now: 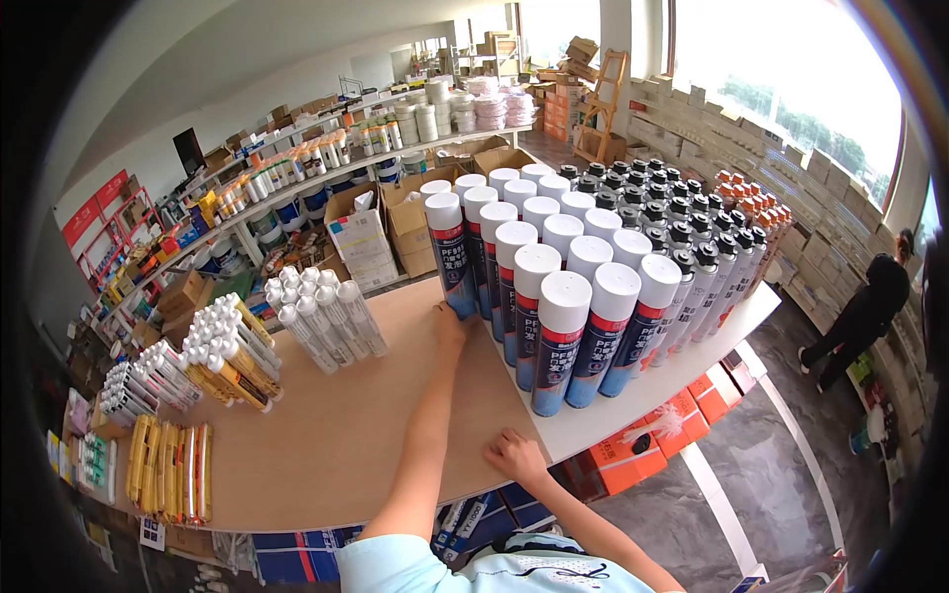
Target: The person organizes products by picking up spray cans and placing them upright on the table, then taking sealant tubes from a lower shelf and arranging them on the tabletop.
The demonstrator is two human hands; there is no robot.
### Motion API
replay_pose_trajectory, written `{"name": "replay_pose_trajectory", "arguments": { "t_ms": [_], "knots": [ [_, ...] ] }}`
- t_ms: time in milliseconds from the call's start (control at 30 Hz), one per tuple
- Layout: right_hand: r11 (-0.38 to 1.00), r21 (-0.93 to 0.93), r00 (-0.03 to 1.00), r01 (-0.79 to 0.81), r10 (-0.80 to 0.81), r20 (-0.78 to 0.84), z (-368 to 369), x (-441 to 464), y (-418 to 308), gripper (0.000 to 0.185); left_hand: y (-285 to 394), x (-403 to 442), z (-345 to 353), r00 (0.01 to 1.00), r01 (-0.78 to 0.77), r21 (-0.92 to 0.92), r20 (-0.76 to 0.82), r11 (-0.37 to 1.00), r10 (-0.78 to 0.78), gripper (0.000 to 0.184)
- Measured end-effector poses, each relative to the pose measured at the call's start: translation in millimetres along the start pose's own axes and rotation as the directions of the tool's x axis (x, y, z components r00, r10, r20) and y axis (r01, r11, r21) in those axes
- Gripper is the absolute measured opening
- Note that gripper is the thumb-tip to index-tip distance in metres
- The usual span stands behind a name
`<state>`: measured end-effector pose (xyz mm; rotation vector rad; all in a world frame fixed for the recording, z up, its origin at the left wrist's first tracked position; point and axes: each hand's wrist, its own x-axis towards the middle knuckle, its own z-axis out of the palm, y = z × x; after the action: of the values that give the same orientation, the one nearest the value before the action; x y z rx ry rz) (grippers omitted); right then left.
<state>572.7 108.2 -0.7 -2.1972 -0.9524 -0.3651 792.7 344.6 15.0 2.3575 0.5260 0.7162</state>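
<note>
My left hand (451,324) reaches to the base of the white-capped blue spray can (452,259) at the left corner of a block of such cans; its fingers are partly hidden at the can. My right hand (516,457) rests near the front edge of the brown tabletop (346,435), fingers curled, below the front can (560,346). Behind the white-capped cans stand rows of black-topped cans (700,287) and orange-topped ones (756,203). All of them are upright.
Clear tubes (331,321), yellow tubes (232,356) and yellow foil packs (170,469) occupy the table's left part. Cardboard boxes (361,237) lie behind it. Orange boxes (633,460) sit beneath the right edge. A person in dark clothes (860,306) stands at the right shelves.
</note>
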Motion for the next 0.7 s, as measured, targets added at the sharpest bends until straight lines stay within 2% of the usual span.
{"name": "replay_pose_trajectory", "arguments": {
  "t_ms": [67, 100, 167, 267, 300, 367, 400, 467, 500, 567, 600, 633, 667, 700],
  "knots": [
    [1.0, 0.0, 1.0, 0.003, -0.003, -0.021, 0.1, 1.8, 0.9, 0.026, -2.1, -10.3, 1.5, 0.996, -0.03, -0.064, -0.083, 0.997, 0.025, 0.072],
    [1.0, 0.023, 1.0, 0.005, -0.004, -0.018, 0.2, 1.9, 1.3, 0.025, -2.0, -17.2, 1.8, 0.997, -0.012, -0.064, -0.076, 0.998, 0.007, 0.072],
    [1.0, 0.019, 1.0, 0.003, -0.003, -0.013, 2.9, 1.3, 1.8, 0.025, -0.5, -25.6, -2.4, 0.985, -0.097, -0.125, -0.153, 0.987, 0.077, 0.067],
    [0.999, 0.021, 0.999, 0.042, -0.042, -0.004, -1.3, 2.4, 1.6, 0.024, -0.2, -42.8, -4.9, 0.978, -0.137, -0.057, -0.167, 0.989, 0.126, 0.061],
    [0.999, -0.008, 0.999, 0.047, -0.046, 0.013, -2.2, 2.6, 1.7, 0.019, -1.1, -51.4, -8.4, 0.978, -0.121, -0.046, -0.175, 0.992, 0.111, 0.061],
    [0.997, -0.018, 0.997, 0.069, -0.069, 0.016, -2.3, 2.0, 2.9, 0.013, -6.9, -72.8, -18.0, 0.988, -0.135, -0.234, -0.1, 0.963, 0.114, 0.058],
    [0.997, -0.003, 0.996, 0.082, -0.082, 0.031, -2.2, 1.7, 3.8, 0.013, -10.0, -85.3, -26.7, 0.989, -0.118, -0.224, -0.109, 0.968, 0.095, 0.058],
    [0.994, -0.04, 0.994, 0.099, -0.097, 0.046, -2.4, 1.7, 5.3, 0.014, -16.2, -111.8, -45.0, 0.996, -0.094, -0.233, -0.017, 0.968, 0.093, 0.059],
    [0.999, 0.016, 0.998, 0.043, -0.043, 0.055, -0.6, 1.2, 6.5, 0.013, -18.8, -123.6, -54.6, 0.997, -0.073, -0.222, -0.025, 0.972, 0.069, 0.059],
    [0.998, 0.061, 0.996, 0.035, -0.04, 0.078, 0.6, -1.1, 8.6, 0.013, -26.1, -164.1, -71.0, 0.994, -0.095, -0.184, 0.04, 0.978, 0.104, 0.059],
    [0.996, 0.087, 0.997, 0.032, -0.038, 0.067, -1.0, -1.4, 10.5, 0.013, -23.1, -182.5, -83.0, 0.997, -0.068, -0.18, 0.028, 0.981, 0.074, 0.059],
    [0.992, 0.128, 0.995, -0.001, -0.012, 0.1, -1.9, -1.4, 9.7, 0.013, -15.8, -198.6, -98.5, 0.99, -0.134, -0.149, 0.016, 0.98, 0.138, 0.059],
    [0.99, 0.135, 0.993, 0.029, -0.045, 0.113, -2.4, 0.5, 8.8, 0.013, -6.9, -211.9, -116.1, 0.979, -0.204, -0.112, 0.001, 0.972, 0.206, 0.058],
    [0.987, 0.123, 0.992, 0.1, -0.109, 0.067, -3.0, 1.2, 8.2, 0.014, 2.3, -227.4, -132.6, 0.987, -0.162, -0.085, 0.008, 0.983, 0.163, 0.057]
  ]
}}
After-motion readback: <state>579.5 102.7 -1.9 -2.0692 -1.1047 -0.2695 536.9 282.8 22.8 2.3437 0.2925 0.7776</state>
